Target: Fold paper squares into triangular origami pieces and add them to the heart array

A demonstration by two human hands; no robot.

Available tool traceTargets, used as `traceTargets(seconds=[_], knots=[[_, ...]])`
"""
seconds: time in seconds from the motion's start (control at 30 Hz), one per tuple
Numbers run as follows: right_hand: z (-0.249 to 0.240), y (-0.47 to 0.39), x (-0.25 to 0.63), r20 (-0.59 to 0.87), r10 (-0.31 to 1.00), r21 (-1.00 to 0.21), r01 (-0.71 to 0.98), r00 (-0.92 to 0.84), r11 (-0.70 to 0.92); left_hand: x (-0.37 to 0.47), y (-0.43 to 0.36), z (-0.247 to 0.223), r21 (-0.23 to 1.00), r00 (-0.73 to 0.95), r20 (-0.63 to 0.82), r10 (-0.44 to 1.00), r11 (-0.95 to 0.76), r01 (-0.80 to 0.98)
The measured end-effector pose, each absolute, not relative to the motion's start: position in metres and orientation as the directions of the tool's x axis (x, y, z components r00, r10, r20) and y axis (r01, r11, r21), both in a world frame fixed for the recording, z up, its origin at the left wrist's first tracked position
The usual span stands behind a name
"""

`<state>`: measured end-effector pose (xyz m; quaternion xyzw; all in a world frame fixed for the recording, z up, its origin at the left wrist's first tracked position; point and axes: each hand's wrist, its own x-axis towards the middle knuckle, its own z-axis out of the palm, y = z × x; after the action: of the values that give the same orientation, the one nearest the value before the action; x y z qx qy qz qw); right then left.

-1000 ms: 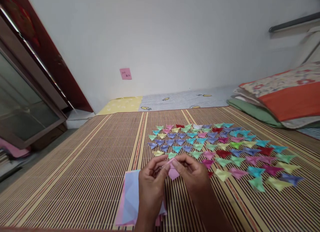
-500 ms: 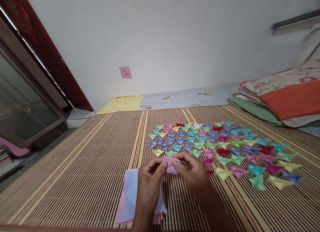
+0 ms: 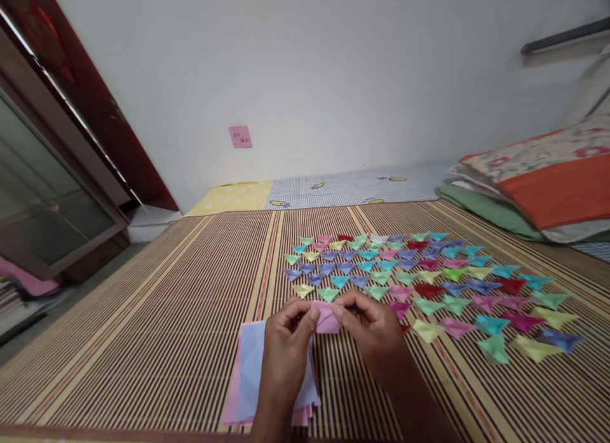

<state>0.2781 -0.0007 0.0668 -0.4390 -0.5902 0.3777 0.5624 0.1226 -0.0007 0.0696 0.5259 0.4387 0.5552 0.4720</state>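
Between my two hands is a small folded piece of pink paper (image 3: pixel 326 318), held above the striped mat. My left hand (image 3: pixel 286 344) pinches its left edge between thumb and fingers. On the other side, my right hand (image 3: pixel 372 325) pinches the upper right edge, fingertips behind the paper. A stack of blue and pink paper sheets (image 3: pixel 248 373) lies under and beside my left forearm, partly covered by it. Beyond and to the right of my hands, several rows of folded paper boats (image 3: pixel 366 265) in many colours rest on the mat.
The striped bamboo mat (image 3: pixel 143 328) spreads across the bed. Folded bedding and an orange floral pillow (image 3: pixel 557 195) lie at the far right. Checked cloth (image 3: pixel 328 192) runs along the wall. A pink note (image 3: pixel 240 136) is stuck on the wall; a glass-fronted cabinet (image 3: pixel 42 195) stands left.
My right thumb has shifted slightly right and up along the pink paper, showing more of its flat face. Both hands still hold it in nearly the same place.
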Motion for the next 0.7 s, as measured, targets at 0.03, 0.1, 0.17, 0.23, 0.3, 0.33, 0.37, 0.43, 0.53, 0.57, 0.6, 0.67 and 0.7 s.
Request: traceTargets(seconds=[0.03, 0.1, 0.17, 0.23, 0.3, 0.33, 0.37, 0.43, 0.53, 0.57, 0.6, 0.67, 0.7], knots=[[0.067, -0.001, 0.279, 0.338, 0.941, -0.936, 0.104, 0.009, 0.335, 0.123, -0.001, 0.070, 0.984, -0.006, 0.170, 0.985, -0.170, -0.061], [0.068, -0.001, 0.281, 0.334, 0.943, -0.937, 0.110, -0.007, 0.333, 0.124, -0.001, 0.070, 0.985, -0.016, 0.161, 0.987, -0.162, -0.066], [0.069, -0.001, 0.283, 0.315, 0.949, -0.944, 0.099, -0.020, 0.315, 0.126, -0.001, 0.070, 0.986, -0.021, 0.132, 0.991, -0.133, -0.097], [0.069, -0.001, 0.283, 0.287, 0.958, -0.954, 0.085, -0.026, 0.288, 0.127, 0.000, 0.069, 0.985, -0.032, 0.094, 0.995, -0.098, -0.143], [0.068, -0.001, 0.282, 0.261, 0.965, -0.963, 0.074, -0.017, 0.261, 0.127, 0.000, 0.069, 0.982, -0.031, 0.071, 0.997, -0.075, -0.175], [0.068, -0.001, 0.281, 0.246, 0.969, -0.967, 0.064, -0.007, 0.246, 0.126, 0.000, 0.070, 0.982, -0.009, 0.062, 0.998, -0.063, -0.180], [0.067, -0.001, 0.280, 0.232, 0.973, -0.972, 0.050, 0.002, 0.232, 0.125, -0.001, 0.070, 0.983, 0.030, 0.054, 0.998, -0.047, -0.177], [0.066, 0.000, 0.278, 0.214, 0.977, -0.977, 0.023, 0.016, 0.214, 0.122, -0.001, 0.071, 0.989, 0.134, 0.030, 0.991, -0.010, -0.148], [0.063, 0.001, 0.277, 0.205, 0.978, -0.979, -0.010, 0.029, 0.205, 0.120, -0.001, 0.072, 0.992, 0.199, 0.010, 0.980, 0.015, -0.123], [0.062, 0.002, 0.277, 0.199, 0.979, -0.979, -0.026, 0.031, 0.200, 0.120, -0.001, 0.072, 0.991, 0.173, 0.014, 0.985, 0.009, -0.133], [0.061, 0.003, 0.276, 0.186, 0.982, -0.981, -0.044, 0.029, 0.187, 0.120, 0.000, 0.072, 0.989, 0.131, 0.020, 0.991, 0.000, -0.149], [0.058, 0.004, 0.275, 0.150, 0.989, -0.985, -0.081, 0.010, 0.150, 0.122, 0.001, 0.070, 0.982, 0.031, 0.032, 0.999, -0.026, -0.187], [0.057, 0.005, 0.274, 0.134, 0.991, -0.986, -0.097, -0.001, 0.134, 0.122, 0.001, 0.068, 0.978, -0.012, 0.036, 0.999, -0.037, -0.206]])
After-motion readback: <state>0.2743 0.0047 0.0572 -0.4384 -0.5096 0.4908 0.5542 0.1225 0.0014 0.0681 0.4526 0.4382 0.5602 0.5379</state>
